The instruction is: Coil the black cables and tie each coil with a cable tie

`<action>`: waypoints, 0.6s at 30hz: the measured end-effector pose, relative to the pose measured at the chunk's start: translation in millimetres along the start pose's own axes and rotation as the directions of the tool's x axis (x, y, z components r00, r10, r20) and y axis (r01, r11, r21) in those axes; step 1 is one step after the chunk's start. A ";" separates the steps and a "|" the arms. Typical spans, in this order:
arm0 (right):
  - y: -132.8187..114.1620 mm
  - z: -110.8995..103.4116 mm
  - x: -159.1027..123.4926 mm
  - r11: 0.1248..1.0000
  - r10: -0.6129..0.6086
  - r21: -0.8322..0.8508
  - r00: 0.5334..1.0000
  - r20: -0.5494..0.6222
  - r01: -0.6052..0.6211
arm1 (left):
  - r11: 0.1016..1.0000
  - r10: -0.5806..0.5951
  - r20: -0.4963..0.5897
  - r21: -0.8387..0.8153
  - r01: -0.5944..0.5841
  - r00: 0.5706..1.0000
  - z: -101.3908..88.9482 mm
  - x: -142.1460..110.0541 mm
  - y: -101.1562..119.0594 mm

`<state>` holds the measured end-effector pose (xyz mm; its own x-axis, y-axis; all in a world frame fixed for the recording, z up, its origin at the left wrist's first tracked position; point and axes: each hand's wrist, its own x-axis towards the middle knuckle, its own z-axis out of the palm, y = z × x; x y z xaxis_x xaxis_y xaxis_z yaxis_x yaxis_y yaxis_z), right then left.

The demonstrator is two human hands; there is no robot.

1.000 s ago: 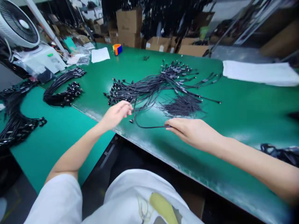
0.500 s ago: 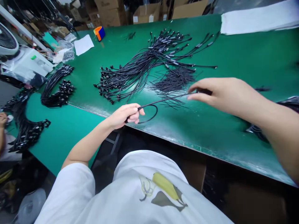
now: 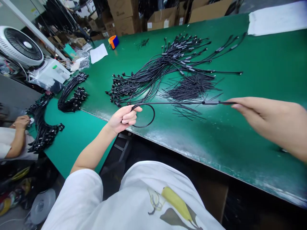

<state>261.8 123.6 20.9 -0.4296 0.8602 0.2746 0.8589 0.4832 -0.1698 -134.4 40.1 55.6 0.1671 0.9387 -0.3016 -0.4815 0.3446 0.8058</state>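
Observation:
A thin black cable (image 3: 168,103) is stretched nearly straight between my two hands above the green table. My left hand (image 3: 123,118) is closed around one end, where a loop of the cable hangs by the fingers. My right hand (image 3: 268,118) pinches the other end, just past a grey sleeve (image 3: 212,102) on the cable. Behind it lies a big bundle of black cables (image 3: 146,68) with small connectors at both ends. A pile of short thin black strips (image 3: 192,88), maybe zip ties, lies below the bundle.
Two tied cable bundles, one nearer (image 3: 45,127) and one behind it (image 3: 72,92), lie at left beside a co-worker's hand (image 3: 22,122). A fan (image 3: 22,44), a paper sheet (image 3: 98,53), an orange-blue roll (image 3: 113,42) and white sheets (image 3: 278,19) stand or lie further back. Cardboard boxes (image 3: 124,19) stand behind the table.
My right hand has moved right along the cable, pulling it straighter, and the grey sleeve now shows. My left hand stays closed on its end. The view has shifted left.

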 end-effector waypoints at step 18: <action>-117.2 -5.9 -19.8 0.696 -0.716 0.261 0.674 0.183 0.669 | 0.981 0.093 0.074 0.164 -0.104 0.993 22.9 14.8 -28.0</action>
<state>171.3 48.9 41.0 -0.9554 0.2636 0.1335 0.2379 0.9542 -0.1816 -98.7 44.6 40.2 0.1850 0.9647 -0.1872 -0.3482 0.2425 0.9055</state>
